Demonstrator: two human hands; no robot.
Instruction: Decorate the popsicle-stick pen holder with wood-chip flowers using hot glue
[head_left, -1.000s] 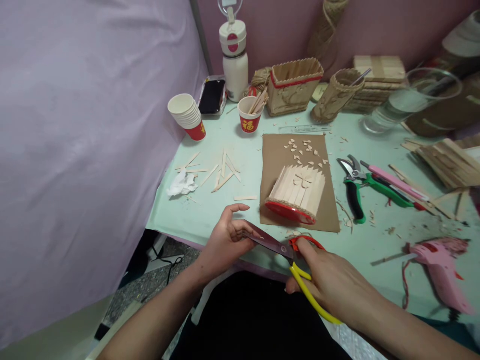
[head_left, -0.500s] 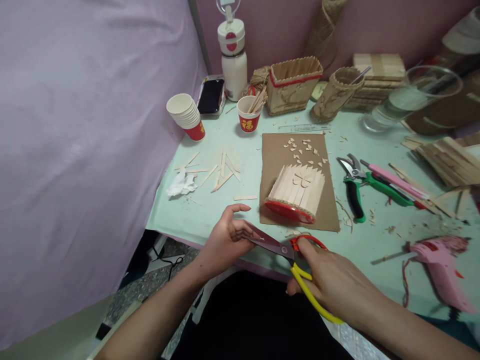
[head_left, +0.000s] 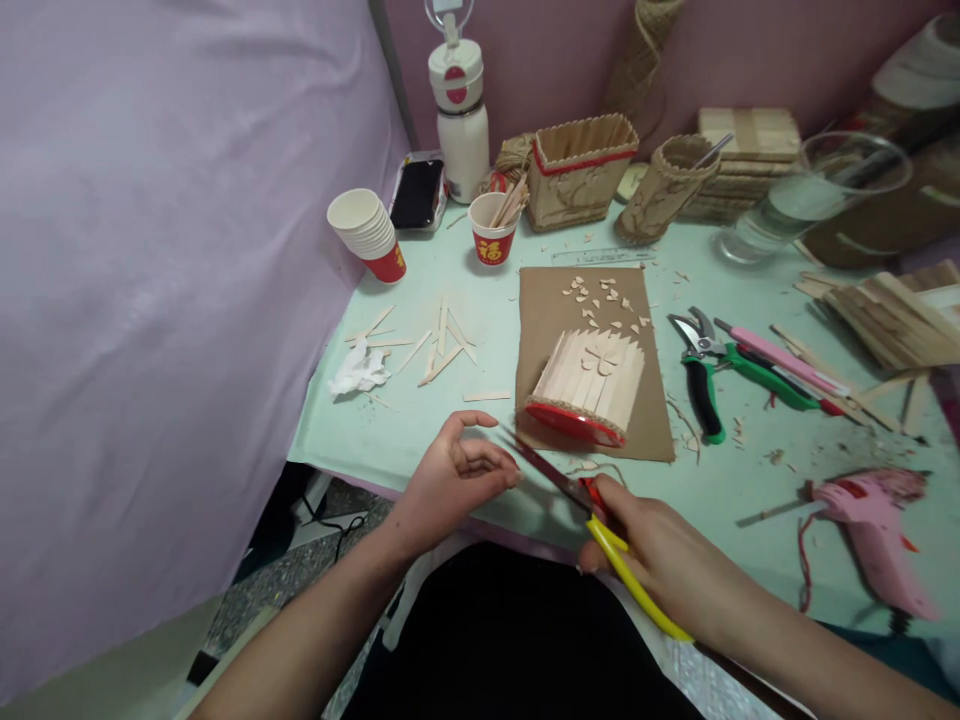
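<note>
My right hand [head_left: 637,540] is wrapped round a pair of scissors [head_left: 555,477] with dark blades and red and yellow handles. The blades point up and left, seen nearly edge-on. Beside their tip, my left hand [head_left: 457,485] has its thumb and curled fingers pinched together, index finger raised; whatever is at the fingertips is too small to make out. Just beyond the scissors, a holder of pale wooden sticks [head_left: 589,380] lies on its side on a brown cardboard sheet [head_left: 652,420]. It has a red base and a petal shape on its side. Small wood petals [head_left: 583,290] lie scattered above it.
Wood strips [head_left: 442,345] and a crumpled tissue [head_left: 360,368] lie at left, below stacked paper cups [head_left: 367,235]. Pruning shears [head_left: 703,390] and a pink glue gun [head_left: 874,530] lie at right. Along the back stand a white bottle [head_left: 463,140], a stick box [head_left: 577,185] and a glass of water [head_left: 780,215].
The scissors have turned from showing their blades broadside to nearly edge-on, and their tip has come away from my left fingertips. My left hand stays almost in place. The view has shifted slightly.
</note>
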